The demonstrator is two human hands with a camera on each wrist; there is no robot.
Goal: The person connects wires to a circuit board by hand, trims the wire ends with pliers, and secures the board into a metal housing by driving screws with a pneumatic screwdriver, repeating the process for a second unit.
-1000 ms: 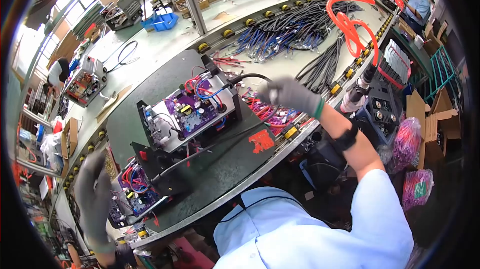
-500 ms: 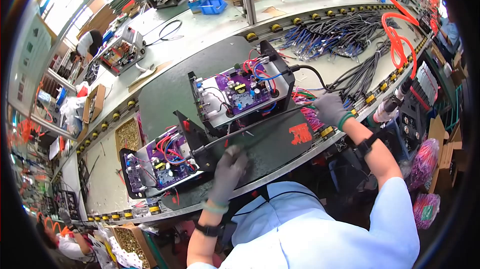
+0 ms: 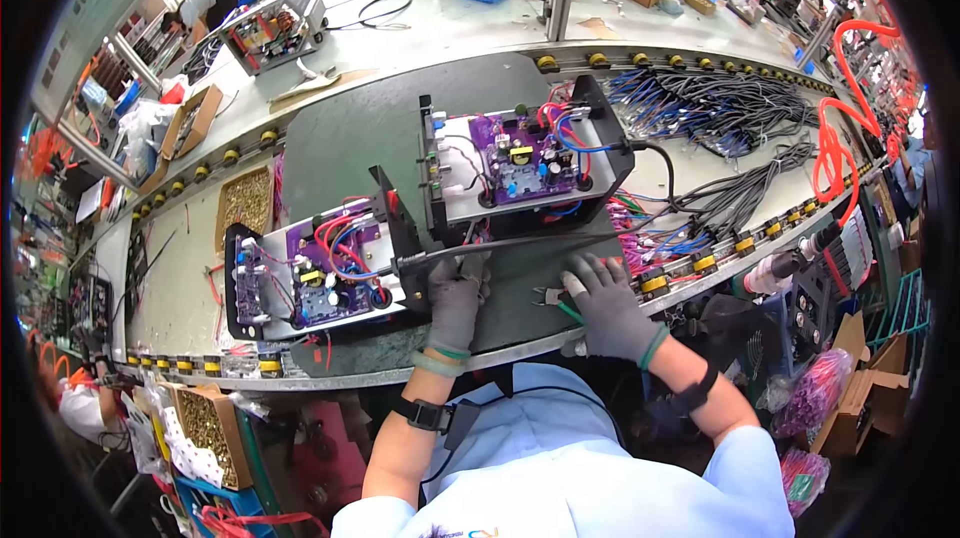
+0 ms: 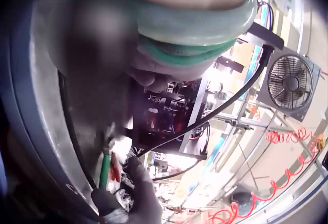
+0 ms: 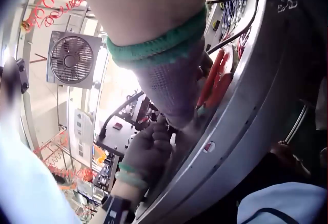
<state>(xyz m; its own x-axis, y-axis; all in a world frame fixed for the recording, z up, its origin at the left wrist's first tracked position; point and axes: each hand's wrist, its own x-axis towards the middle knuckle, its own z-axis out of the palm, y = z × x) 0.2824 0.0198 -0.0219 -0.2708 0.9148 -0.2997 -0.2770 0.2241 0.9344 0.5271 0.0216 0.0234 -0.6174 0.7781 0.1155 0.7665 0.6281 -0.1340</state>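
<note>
In the head view, my gloved left hand point(image 3: 455, 303) is at the mat's front, fingers curled at a black cable point(image 3: 520, 244). The right wrist view shows this left hand point(image 5: 148, 150) bunched like a fist. The cable runs from the left unit's black end panel point(image 3: 397, 223) toward the right. My gloved right hand point(image 3: 612, 316) lies over small green-handled cutters point(image 3: 547, 296), fingers extended and spread. The cutters' jaws point left; the palm hides most of the handles. Two open units with purple circuit boards, left point(image 3: 325, 273) and right point(image 3: 520, 158), stand behind the hands.
Bundles of black cables point(image 3: 720, 103) lie at the back right, with coloured wires point(image 3: 640, 233) nearer. A metal rail point(image 3: 340, 380) with yellow rollers edges the bench. A tray of small brass-coloured parts point(image 3: 245, 208) stands left. An orange coiled air hose point(image 3: 835, 153) hangs at right.
My right hand has let go of the cable and come down left onto the cutters. My left hand swung in from the far left and stays by the cable. The head view has shifted.
</note>
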